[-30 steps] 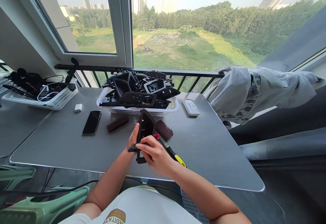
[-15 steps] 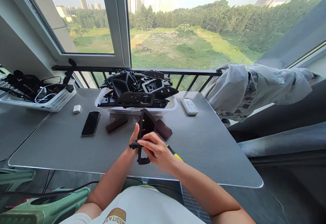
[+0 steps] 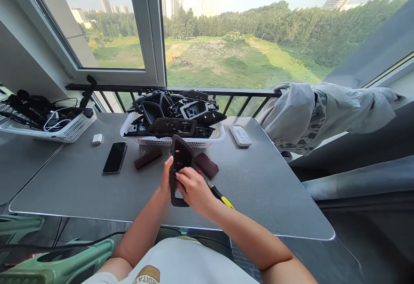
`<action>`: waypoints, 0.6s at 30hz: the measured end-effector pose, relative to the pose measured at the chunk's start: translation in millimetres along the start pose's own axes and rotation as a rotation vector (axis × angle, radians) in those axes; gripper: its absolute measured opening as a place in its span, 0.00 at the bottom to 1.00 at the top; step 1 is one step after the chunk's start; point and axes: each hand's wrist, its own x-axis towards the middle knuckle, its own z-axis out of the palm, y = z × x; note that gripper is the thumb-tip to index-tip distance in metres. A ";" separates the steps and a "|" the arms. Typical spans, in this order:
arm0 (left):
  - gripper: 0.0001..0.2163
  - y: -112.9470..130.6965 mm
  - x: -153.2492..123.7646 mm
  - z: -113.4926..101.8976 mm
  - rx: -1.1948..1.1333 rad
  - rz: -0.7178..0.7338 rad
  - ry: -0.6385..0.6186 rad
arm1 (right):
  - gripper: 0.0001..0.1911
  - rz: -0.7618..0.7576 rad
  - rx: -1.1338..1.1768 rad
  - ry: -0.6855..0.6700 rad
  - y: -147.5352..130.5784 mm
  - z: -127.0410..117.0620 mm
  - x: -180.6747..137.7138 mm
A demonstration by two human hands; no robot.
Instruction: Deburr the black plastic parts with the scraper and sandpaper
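Observation:
My left hand [image 3: 166, 175] grips a black plastic trim frame [image 3: 182, 152] by its left side, thumb along the rim. The frame stands upright above the table, its hollow side towards me, with small red spots inside. My right hand [image 3: 194, 187] reaches over the lower part of the frame, its fingers bunched together at the left inner edge. Whatever those fingertips pinch is mostly hidden in the dark hollow. Behind my right hand lies a yellow-and-black handled tool [image 3: 223, 197] with a red tip. A dark brown case [image 3: 207, 165] rests just right of the frame.
A white basket [image 3: 174, 141] heaped with black plastic parts stands at the back by the railing. On the grey table [image 3: 271, 189] lie a phone [image 3: 114, 157], a brown bar-shaped object [image 3: 148, 159], a white charger [image 3: 97, 139] and a white device [image 3: 240, 135]. Another basket [image 3: 76, 131] holds cables.
The frame has shifted slightly left and turned more of its hollow side towards me. The small black piece in my right fingers, visible left of the frame before, no longer shows; those fingers are now inside.

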 end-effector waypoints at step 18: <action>0.17 -13.6 -0.6 7.8 0.007 0.228 0.017 | 0.23 0.031 -0.165 0.071 20.5 -9.0 22.0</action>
